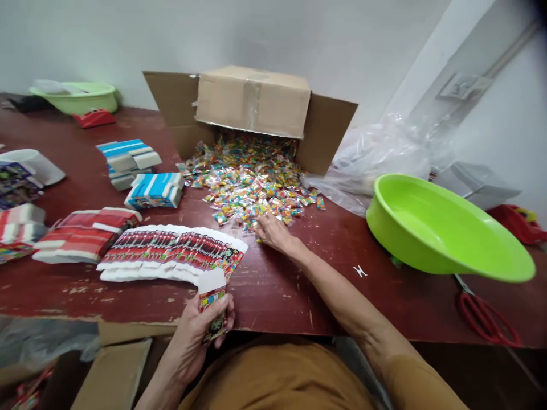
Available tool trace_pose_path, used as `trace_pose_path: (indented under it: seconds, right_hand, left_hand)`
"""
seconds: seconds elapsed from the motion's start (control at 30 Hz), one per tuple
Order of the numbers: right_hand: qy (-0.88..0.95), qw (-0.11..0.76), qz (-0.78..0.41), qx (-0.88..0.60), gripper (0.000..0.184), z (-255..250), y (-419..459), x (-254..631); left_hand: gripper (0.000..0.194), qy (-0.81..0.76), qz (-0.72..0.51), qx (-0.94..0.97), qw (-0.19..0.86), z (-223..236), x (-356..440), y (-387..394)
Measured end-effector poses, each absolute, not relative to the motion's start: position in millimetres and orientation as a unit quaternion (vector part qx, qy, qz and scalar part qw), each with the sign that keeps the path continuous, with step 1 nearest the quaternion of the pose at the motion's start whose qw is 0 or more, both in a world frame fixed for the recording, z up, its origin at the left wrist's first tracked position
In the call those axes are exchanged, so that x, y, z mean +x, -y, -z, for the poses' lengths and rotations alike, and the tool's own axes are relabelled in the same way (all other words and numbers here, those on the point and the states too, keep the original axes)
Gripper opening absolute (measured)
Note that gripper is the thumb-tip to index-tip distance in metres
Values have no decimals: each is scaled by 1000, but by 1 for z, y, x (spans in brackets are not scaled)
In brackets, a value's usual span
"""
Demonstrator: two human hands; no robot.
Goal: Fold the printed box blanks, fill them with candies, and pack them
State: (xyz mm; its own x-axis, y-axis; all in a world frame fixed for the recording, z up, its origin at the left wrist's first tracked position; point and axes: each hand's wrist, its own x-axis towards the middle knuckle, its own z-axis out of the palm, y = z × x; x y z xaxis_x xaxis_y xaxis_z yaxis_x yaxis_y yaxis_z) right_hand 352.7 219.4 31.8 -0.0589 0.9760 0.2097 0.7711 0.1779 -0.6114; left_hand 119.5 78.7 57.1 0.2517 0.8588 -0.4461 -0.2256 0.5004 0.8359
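Observation:
My left hand (pixel 205 324) is closed around a small printed candy box (pixel 212 302), its white end flap standing up. Over at the near edge of the candy pile, my right hand (pixel 273 230) reaches down with fingers bent, touching the small wrapped candies (pixel 252 188); whether it grips any is hidden. The candies spill from a cardboard box (pixel 254 102) lying on its side with flaps spread. A fanned row of flat red printed cartons (pixel 171 250) lies just beyond my left hand.
Blue-and-white carton stacks (pixel 154 189) and red carton bundles (pixel 85 233) lie left. A green basin (pixel 444 228) stands right, with red-handled scissors (pixel 487 319) beneath its near side. Clear plastic bags (pixel 380 154) lie behind it. A pale green basin (pixel 77 99) and red tape dispenser (pixel 94 118) sit back left.

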Motion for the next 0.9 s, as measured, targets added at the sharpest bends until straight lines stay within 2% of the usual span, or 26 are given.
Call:
trace_pose_path:
  seconds: [0.2,0.23,0.3,0.33,0.4,0.47,0.53,0.6,0.7,0.8,0.9]
  right_hand:
    - [681,370,-210,-596,16,-58,-189,350]
    - [681,380,-248,-574,20,-64,-178,346]
    - [654,413,-427,-469,28,-75,-154,334]
    - [649,415,-466,-435,26,-79,-144,328]
    - [678,407,-466,-397,15,-85,-128,315]
    - [728,391,-412,-385,8,-87,-121,306]
    - [766,365,-378,-372,8,-86,-120,304]
    - [760,358,-401,-365,14,-85,-121,305]
    - [677,415,-473,-381,21,-83,-121,307]
    - [608,455,-502,-414,15,-81,-116,303]
    - [543,470,-530,-450,17,-79,-109,295]
  left_hand:
    - [44,-490,-391,340,702,-58,122,-78]
    - [44,-494,-387,347,696,-58,123,-79]
    - [42,-498,-377,371,687,-58,123,-79]
    - [41,-495,-372,385,684,-57,124,-79]
    - [40,-481,-361,411,685,-57,128,-78]
    - [40,-472,-350,426,689,-59,132,-76]
    - [39,-469,-338,427,695,-61,135,-73]
    - [40,-466,-335,415,706,-64,137,-71]
    - [45,-461,-349,395,714,-66,137,-68]
    - [48,-450,-364,385,719,-66,137,-67]
    - [47,-432,-366,385,729,-66,139,-67]
